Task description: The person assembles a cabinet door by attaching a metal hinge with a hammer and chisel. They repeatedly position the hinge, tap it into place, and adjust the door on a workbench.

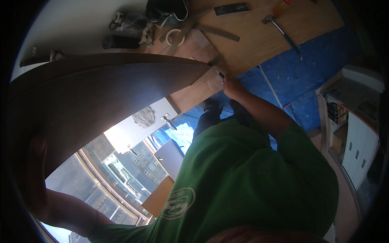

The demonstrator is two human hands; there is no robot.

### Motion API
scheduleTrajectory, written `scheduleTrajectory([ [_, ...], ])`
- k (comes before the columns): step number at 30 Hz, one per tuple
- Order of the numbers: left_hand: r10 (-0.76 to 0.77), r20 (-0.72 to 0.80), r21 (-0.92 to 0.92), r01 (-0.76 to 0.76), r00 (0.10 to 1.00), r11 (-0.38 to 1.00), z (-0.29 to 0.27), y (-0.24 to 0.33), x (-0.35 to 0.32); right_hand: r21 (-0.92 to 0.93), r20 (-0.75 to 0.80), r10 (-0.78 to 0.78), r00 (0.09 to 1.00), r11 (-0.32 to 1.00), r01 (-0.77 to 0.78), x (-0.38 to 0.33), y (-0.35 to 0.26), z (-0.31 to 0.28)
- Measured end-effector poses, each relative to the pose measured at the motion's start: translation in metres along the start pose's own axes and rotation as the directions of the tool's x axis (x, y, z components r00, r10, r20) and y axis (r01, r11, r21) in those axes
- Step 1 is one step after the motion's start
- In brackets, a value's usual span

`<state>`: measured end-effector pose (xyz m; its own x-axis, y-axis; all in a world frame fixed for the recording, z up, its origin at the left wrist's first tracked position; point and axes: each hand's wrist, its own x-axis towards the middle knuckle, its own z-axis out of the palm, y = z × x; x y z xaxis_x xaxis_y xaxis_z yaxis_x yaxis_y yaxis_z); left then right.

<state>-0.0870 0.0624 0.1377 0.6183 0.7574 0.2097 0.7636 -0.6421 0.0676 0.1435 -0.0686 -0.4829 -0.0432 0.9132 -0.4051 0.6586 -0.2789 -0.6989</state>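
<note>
Head view: right hand (pixel 231 86) pinches a small tool at the dark panel (pixel 101 89) corner, left hand (pixel 34 170) pressed flat on it; a slip could gouge the edge.

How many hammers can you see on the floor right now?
1. The hammer lies on the plywood near the blue sheet, up right of the right hand. The dark board may hide others.

Daylight from the window, heavy fisheye bend and dark rim

Bright daylight enters through the window (pixel 121 170) at lower left, where its lowest panes glare white. The dark wood panel (pixel 93 89) stays dim and underexposed, and the left hand (pixel 34 162) on it is shadowed and blurred. The floor's wooden boards (pixel 251 36) look evenly lit. Straight edges bow strongly; black vignette fills the corners.
</note>
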Motion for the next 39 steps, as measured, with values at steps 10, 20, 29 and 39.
scheduleTrajectory([
  [10,-0.064,-0.129,-0.118,0.049,0.990,0.992,0.022,0.020,-0.007,-0.088,0.005,0.029,1.000,0.996,-0.028,-0.027,0.004,-0.004],
  [20,-0.052,-0.093,-0.041,0.049,0.994,0.998,0.017,0.019,-0.009,0.019,-0.027,0.072,0.997,0.997,-0.072,-0.042,-0.008,-0.032],
  [29,-0.054,-0.107,-0.035,0.051,0.993,0.998,0.011,0.022,-0.009,0.075,-0.172,-0.109,0.979,0.989,0.124,0.007,0.009,0.011],
  [39,-0.076,-0.165,-0.085,0.062,0.983,0.994,0.017,0.028,-0.012,0.077,-0.157,-0.059,0.986,0.995,0.071,0.018,0.006,0.013],
])
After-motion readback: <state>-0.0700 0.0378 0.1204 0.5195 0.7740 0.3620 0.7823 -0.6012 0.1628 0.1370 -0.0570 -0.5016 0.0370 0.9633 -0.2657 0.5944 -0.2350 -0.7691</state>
